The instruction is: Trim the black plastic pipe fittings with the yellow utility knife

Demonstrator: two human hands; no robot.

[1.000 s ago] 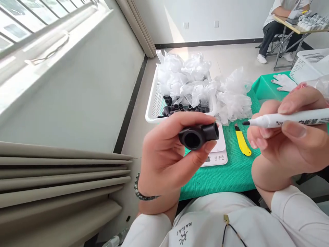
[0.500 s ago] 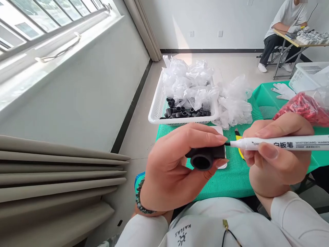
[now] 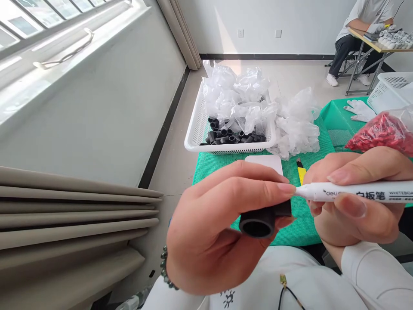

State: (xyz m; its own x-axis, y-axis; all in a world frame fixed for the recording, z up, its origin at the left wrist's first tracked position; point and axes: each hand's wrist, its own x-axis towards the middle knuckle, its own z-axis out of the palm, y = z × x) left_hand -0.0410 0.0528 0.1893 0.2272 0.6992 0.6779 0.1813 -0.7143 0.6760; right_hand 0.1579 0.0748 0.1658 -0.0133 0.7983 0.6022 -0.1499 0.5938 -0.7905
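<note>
My left hand (image 3: 226,228) is closed round a black pipe fitting (image 3: 258,224), its round opening facing me. In my right hand (image 3: 361,198) is a white whiteboard marker (image 3: 351,191), pinched between thumb and fingers and pointing left. The marker's tip meets the right end of the fitting beside my left index fingertip; the exact contact is hidden. Behind my left hand a white flat object (image 3: 264,161) lies on the green cloth (image 3: 213,165), and a yellow and black cutter (image 3: 301,172) lies near my right hand.
A white basket (image 3: 193,129) holds black fittings (image 3: 230,138) and clear plastic bags (image 3: 238,99). More bags (image 3: 297,129) lie to its right. Farther right are a bag of red parts (image 3: 382,131), a white glove (image 3: 359,110) and another basket (image 3: 383,88). A person sits at a back table (image 3: 371,43).
My left hand and the fitting have come nearer and lower, and the fitting has tilted. The marker has shifted slightly right and down, still in my right hand. The camera view has shifted slightly.
</note>
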